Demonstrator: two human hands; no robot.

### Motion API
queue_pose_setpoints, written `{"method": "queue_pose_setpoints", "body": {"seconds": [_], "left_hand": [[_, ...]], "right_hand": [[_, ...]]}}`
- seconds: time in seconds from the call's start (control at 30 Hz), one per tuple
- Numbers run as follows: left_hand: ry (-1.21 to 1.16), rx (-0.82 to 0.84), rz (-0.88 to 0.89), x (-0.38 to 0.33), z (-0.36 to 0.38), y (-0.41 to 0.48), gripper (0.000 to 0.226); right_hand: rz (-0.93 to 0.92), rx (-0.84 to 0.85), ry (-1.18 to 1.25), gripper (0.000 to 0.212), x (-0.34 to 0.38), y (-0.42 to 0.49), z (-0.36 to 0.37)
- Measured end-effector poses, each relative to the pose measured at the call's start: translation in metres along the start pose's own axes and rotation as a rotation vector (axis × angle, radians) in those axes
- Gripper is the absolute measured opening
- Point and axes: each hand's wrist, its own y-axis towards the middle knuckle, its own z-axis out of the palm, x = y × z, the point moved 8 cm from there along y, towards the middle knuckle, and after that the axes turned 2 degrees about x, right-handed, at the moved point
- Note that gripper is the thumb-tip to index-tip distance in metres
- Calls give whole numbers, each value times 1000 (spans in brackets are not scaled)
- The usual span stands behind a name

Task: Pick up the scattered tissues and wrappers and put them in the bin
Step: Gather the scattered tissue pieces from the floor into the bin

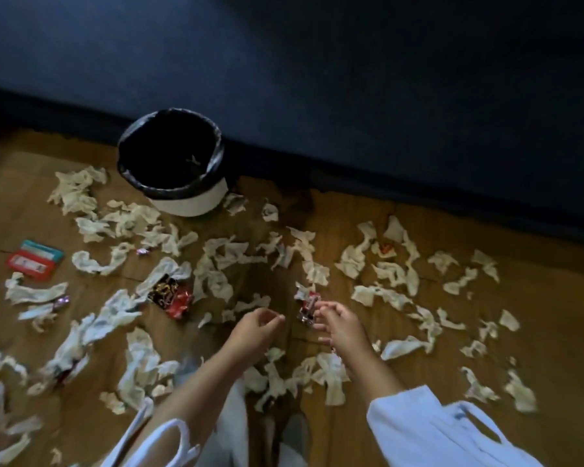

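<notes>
The right hand point(338, 323) seems to be pinching a small red wrapper point(307, 308) low over the floor point(553, 284). The left hand point(257, 326) is hanging loosely curled, holding nothing. Tissues point(351, 261) are lying scattered around the bin point(196, 203).

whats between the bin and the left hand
In the head view, crumpled tissues litter the wooden floor between the bin and the left hand.

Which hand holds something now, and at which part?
The right hand pinches a red wrapper by one edge; the left hand seems empty.
</notes>
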Motion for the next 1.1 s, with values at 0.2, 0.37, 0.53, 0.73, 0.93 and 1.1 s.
{"method": "queue_pose_setpoints", "body": {"seconds": [0.2, 0.37, 0.53, 0.73, 0.93, 1.1], "left_hand": [[135, 14, 1, 11, 71, -14, 24], [323, 70, 70, -2, 125, -18, 35], [410, 86, 131, -21, 182, -23, 35], [428, 81, 132, -43, 285, -28, 33], [367, 87, 172, -72, 402, -36, 37], [364, 132, 139, -67, 465, -28, 47]], "right_hand": [[63, -113, 44, 15, -78, -26, -71], [34, -188, 59, 13, -111, -43, -117], [-34, -218, 51, 10, -136, -51, -164], [-71, -186, -37, 12, -169, -56, -260], [-125, -148, -191, 20, -191, -57, -376], [-130, -139, -294, 24, -216, -38, -440]]}}
